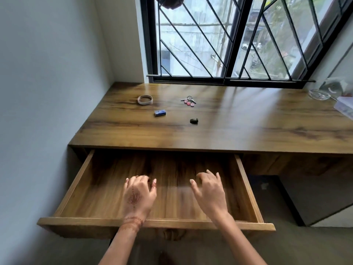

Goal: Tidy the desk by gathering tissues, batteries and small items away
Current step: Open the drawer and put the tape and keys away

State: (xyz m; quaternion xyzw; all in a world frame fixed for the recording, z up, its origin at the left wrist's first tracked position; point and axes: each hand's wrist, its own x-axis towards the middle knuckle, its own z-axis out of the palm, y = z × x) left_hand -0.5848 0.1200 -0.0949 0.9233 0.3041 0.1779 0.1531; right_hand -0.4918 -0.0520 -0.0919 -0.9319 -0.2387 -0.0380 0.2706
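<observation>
Left hand (138, 196) and right hand (210, 196) hover over drawer (76, 220), keys (188, 101) well beyond.

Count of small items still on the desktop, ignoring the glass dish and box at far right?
4: tape roll at back left, key bunch to its right, blue block nearer the front, dark capsule right of that. None appears hidden.

Left hand (139, 196) and right hand (209, 194) above open drawer (181, 223)
</observation>
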